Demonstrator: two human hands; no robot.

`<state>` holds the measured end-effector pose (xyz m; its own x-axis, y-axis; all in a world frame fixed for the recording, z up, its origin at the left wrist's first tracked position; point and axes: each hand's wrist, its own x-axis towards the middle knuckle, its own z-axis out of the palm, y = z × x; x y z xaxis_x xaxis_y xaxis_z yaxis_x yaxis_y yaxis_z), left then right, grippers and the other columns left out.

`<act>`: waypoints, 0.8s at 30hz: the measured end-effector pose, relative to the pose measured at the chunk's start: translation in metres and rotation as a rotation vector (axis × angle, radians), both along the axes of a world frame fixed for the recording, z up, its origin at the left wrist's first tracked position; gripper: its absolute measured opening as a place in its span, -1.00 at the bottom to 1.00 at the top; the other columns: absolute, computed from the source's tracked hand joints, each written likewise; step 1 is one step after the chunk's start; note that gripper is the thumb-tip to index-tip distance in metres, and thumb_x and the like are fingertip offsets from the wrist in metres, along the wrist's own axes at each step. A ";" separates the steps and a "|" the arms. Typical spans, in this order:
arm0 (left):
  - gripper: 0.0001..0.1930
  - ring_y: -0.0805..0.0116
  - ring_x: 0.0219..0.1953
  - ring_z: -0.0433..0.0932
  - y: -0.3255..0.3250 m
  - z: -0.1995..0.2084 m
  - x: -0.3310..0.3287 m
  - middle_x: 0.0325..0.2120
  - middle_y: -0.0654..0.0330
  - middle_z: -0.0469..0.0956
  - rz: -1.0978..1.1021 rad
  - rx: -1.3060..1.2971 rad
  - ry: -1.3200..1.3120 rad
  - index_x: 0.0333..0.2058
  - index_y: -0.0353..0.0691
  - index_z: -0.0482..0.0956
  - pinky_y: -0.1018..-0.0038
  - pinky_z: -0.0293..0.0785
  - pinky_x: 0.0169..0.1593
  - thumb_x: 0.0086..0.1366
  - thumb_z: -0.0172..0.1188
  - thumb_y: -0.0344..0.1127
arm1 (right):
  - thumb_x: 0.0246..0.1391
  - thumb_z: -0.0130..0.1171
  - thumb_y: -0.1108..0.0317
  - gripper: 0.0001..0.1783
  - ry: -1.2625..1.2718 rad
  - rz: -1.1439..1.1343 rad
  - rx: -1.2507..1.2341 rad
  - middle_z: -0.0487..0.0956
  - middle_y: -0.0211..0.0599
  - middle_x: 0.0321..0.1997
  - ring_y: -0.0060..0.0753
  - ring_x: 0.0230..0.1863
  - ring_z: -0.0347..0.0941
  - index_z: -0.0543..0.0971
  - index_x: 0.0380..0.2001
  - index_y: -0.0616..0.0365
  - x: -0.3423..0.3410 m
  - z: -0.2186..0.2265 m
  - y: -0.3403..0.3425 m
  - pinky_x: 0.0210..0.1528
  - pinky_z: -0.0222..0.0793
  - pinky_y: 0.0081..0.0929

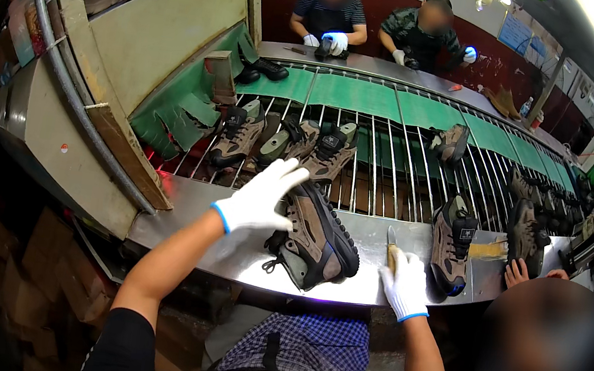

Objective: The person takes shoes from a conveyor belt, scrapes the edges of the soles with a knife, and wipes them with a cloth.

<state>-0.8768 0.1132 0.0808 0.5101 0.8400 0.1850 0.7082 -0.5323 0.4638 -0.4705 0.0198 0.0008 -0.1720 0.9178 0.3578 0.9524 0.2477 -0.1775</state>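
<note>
My left hand [262, 194], in a white glove with a blue cuff, spreads its fingers at the upper left side of a brown and black shoe [323, 240]. That shoe lies tilted on its side on the metal ledge [189, 209], its dark tread facing right. Whether the thumb touches it I cannot tell. To the right, my right hand [406, 282], gloved the same way, is closed around a knife [392, 252] with a short blade pointing away from me. Right of this hand stands another brown shoe [452, 243] on the ledge.
Beyond the ledge, a rack of metal rods [383, 159] carries several similar shoes [240, 133] and green sheeting [354, 95]. A person's bare hand [516, 273] is at a shoe [527, 234] on the right. Two people work across the rack. A wooden post [128, 156] borders the left.
</note>
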 end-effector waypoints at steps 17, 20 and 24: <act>-0.12 -0.15 0.17 0.58 0.014 0.030 0.009 0.06 -0.13 0.58 -0.228 -0.249 0.441 0.14 -0.25 0.60 0.11 0.54 0.25 -0.02 0.63 0.26 | 0.35 0.30 0.01 -0.53 0.435 0.218 -0.511 0.74 0.00 -0.06 0.03 0.00 0.70 0.71 0.10 0.15 -0.050 0.070 -0.049 0.10 0.59 -0.16; -0.03 -0.19 0.19 0.59 -0.034 0.019 0.001 0.10 -0.11 0.57 -0.184 -0.244 0.354 0.31 -0.18 0.49 0.06 0.56 0.25 0.05 0.57 0.30 | 0.38 0.27 0.04 -0.54 0.412 0.162 -0.647 0.73 0.02 -0.11 -0.04 -0.04 0.69 0.69 0.10 0.19 -0.058 0.066 -0.041 0.06 0.58 -0.20; 0.06 -0.23 0.06 0.72 -0.044 0.031 0.010 0.20 -0.18 0.63 -0.106 -0.368 0.378 0.40 -0.13 0.36 0.05 0.66 0.12 -0.02 0.62 0.18 | 0.45 0.15 0.00 -0.50 0.509 0.311 -0.595 0.73 0.14 -0.10 0.03 -0.04 0.71 0.64 0.16 0.19 -0.059 0.065 -0.015 0.02 0.58 -0.13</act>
<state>-0.8668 0.0692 0.1120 0.5694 0.7550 -0.3252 0.8134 -0.4600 0.3561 -0.5291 0.0051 0.0659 -0.3965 0.9155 -0.0680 0.6244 0.2146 -0.7510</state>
